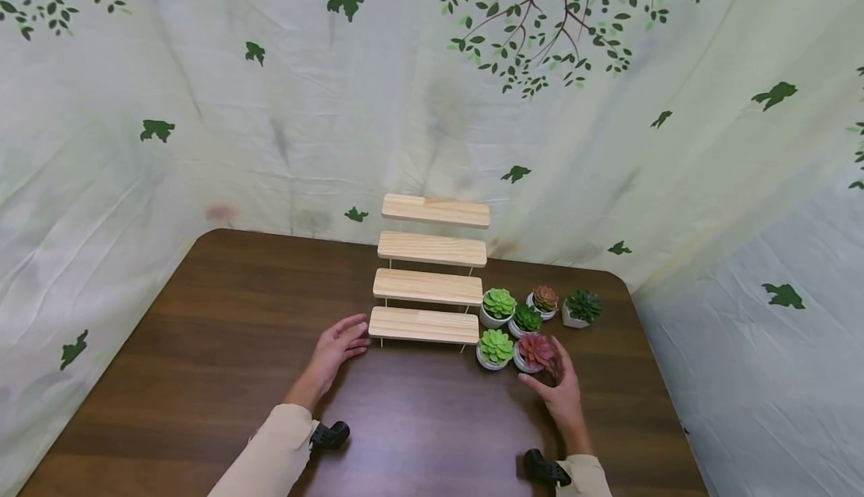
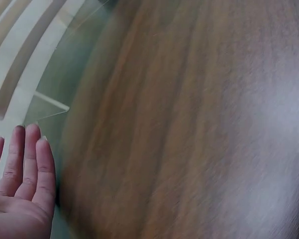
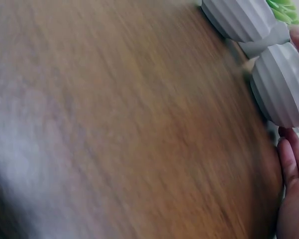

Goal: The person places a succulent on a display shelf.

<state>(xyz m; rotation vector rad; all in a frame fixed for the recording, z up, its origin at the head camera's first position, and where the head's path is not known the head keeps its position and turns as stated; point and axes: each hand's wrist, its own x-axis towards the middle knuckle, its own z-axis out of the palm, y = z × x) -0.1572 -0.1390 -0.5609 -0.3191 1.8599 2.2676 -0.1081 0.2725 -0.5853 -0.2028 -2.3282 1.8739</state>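
Right hand (image 1: 563,396): thumb and fingers curved round the ribbed pot (image 3: 281,84) of one red succulent (image 1: 534,351), at the right of the stand's lowest tier. Left hand (image 1: 335,348): fingers loosely extended, holding nothing, just beside that tier's left end; contact cannot be told. Four-tier wooden stand (image 1: 424,324), one: long axis left to right, between both hands; red succulent nearer the right.

Further, all right of the stand: two light-green succulents (image 1: 496,347), nearest it; one dark-green succulent (image 1: 526,318); one reddish-brown succulent (image 1: 544,300); one deep-green succulent (image 1: 583,307), farthest out. Beneath the stand: brown bench (image 1: 236,317). Behind it: leaf-print cloth (image 1: 405,107).
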